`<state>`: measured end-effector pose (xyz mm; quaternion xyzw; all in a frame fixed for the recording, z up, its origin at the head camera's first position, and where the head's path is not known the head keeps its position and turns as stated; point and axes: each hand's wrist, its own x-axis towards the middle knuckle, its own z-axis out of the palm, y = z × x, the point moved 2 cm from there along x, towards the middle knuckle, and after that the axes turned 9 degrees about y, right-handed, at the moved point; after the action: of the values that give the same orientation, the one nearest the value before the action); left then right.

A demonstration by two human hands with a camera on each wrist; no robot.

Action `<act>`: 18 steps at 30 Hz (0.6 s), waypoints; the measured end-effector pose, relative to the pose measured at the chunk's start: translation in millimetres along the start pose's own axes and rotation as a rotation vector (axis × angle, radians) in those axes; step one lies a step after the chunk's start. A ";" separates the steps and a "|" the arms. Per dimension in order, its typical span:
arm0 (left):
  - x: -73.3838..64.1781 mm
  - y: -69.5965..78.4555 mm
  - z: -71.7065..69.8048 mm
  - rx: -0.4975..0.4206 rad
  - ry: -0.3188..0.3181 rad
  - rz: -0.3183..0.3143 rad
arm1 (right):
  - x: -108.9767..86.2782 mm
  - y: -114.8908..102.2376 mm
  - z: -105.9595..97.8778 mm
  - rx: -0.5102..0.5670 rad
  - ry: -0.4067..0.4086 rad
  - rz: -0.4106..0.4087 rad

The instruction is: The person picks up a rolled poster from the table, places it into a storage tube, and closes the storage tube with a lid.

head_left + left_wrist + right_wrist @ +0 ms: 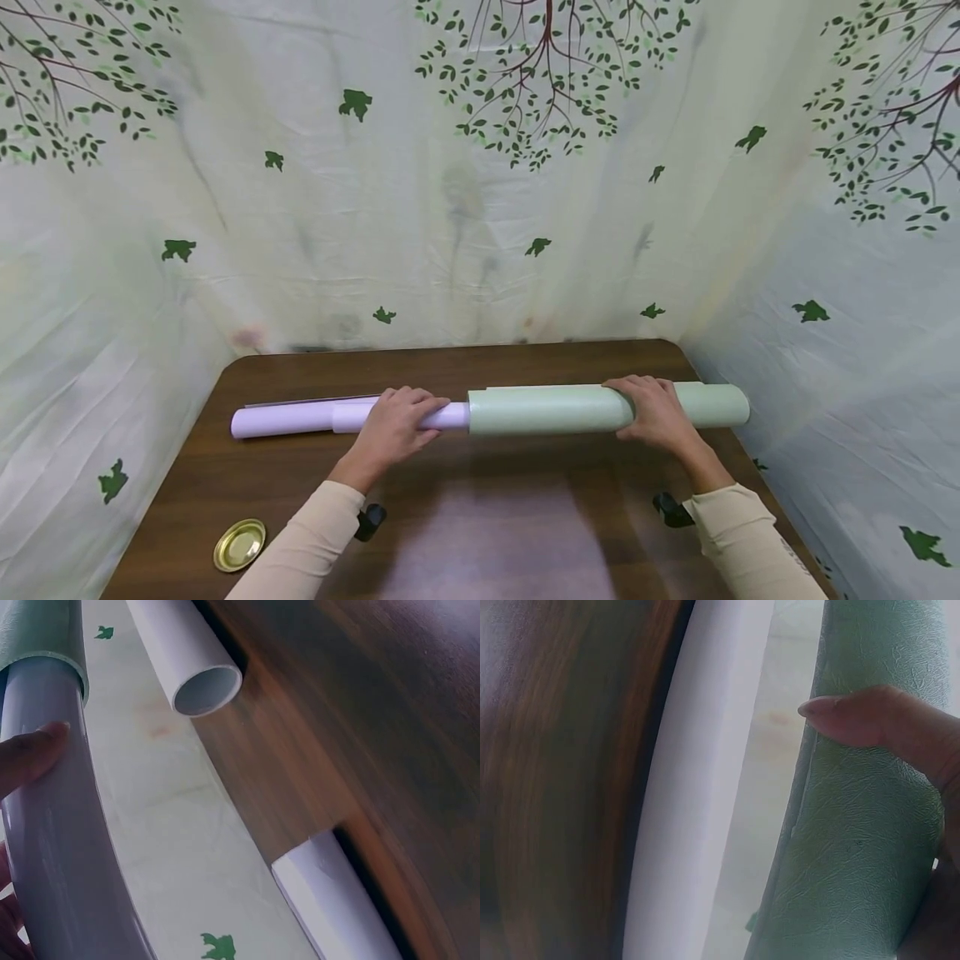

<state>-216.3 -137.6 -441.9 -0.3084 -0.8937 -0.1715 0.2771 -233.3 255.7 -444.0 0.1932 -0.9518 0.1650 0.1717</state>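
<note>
My left hand [401, 421] grips a smooth lavender tube [454, 416]; in the left wrist view the thumb lies along it, with fingers round the far side. The tube's right end runs inside a pale green roll [551, 411] of embossed, leathery sheet. Toward that roll's right end, my right hand [654, 408] holds it, the thumb across its surface near a long sheet edge in the right wrist view. Below the green roll, a white tube [191, 656] with an open end lies on the table. Another lavender roll [283, 420] lies at the left.
A brown wooden table [480, 533] carries all of this. Near its left edge sits a small round gold dish [240, 545], close to my left forearm. A pale curtain [465, 275] with printed branches and green leaves hangs behind the table and along both sides.
</note>
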 end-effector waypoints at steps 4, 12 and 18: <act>2.7 3.7 5.3 0.012 0.008 0.036 | -0.6 1.0 -0.1 -0.005 -0.006 0.005; 12.7 9.3 14.7 0.007 -0.017 0.040 | -1.6 3.7 -1.6 -0.005 0.012 0.020; 18.6 13.1 18.7 0.022 -0.024 0.056 | -1.8 6.7 -1.3 -0.008 0.005 0.029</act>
<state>-227.3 -110.4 -443.6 -0.3325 -0.8898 -0.1501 0.2742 -234.3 262.6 -445.3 0.1781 -0.9548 0.1642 0.1725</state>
